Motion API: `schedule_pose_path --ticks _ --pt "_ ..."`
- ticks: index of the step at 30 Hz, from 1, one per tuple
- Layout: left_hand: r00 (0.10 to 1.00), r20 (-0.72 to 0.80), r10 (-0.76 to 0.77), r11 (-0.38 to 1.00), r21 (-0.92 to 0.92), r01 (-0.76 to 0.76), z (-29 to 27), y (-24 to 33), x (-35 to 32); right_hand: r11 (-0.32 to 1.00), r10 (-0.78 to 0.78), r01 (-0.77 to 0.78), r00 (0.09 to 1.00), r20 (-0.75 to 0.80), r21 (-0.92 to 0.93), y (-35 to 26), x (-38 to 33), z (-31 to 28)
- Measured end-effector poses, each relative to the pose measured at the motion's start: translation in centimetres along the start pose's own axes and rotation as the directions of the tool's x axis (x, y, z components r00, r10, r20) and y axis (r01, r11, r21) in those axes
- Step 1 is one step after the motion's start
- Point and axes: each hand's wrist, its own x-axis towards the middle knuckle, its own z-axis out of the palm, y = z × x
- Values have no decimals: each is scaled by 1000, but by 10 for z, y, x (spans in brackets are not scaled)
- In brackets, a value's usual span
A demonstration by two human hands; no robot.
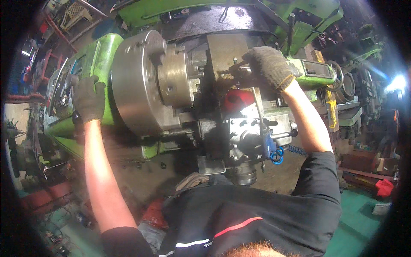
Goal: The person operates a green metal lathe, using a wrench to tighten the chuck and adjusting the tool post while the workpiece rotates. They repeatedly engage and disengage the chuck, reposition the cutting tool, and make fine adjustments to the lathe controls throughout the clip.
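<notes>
My left hand (89,98), in a dark grey work glove, lies on the front of the green lathe headstock (100,58), beside the control levers. Its thumb stands apart from the fingers. A black-knobbed lever (76,118) is by its wrist. My right hand (269,66), also gloved, curls its fingers down at the tool post (239,73); what they grip is hidden beneath the glove. Between my hands the large steel chuck (137,81) holds a round, ring-like metal workpiece (174,79) in its jaws.
A red object (238,99) sits on the carriage (246,137). A blue air gun (269,143) with a coiled blue hose (295,150) hangs at the carriage's right. Farther right is a handwheel (337,76). A green machine part (308,21) stands behind. A red cloth (384,187) lies at right.
</notes>
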Motion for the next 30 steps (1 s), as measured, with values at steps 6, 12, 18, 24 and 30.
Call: schedule_pose_path --ticks 6,12,18,24,30 --pt "999 -49 -13 1000 12 14 -1 -4 -6 925 307 -270 946 -107 269 20 -69 -36" --pt "986 -156 60 996 79 -48 4 -11 -3 859 374 -354 927 19 370 25 -119 -13" --pt "914 -404 -19 920 -366 -143 11 21 -89 825 383 -297 920 -89 480 10 -165 6" --pt "982 58 -181 892 -410 189 19 73 -377 367 874 -479 470 -120 797 -7 -314 26" --pt "1 1000 -30 878 26 478 16 55 -621 141 982 -729 191 2 670 -72 -550 195"
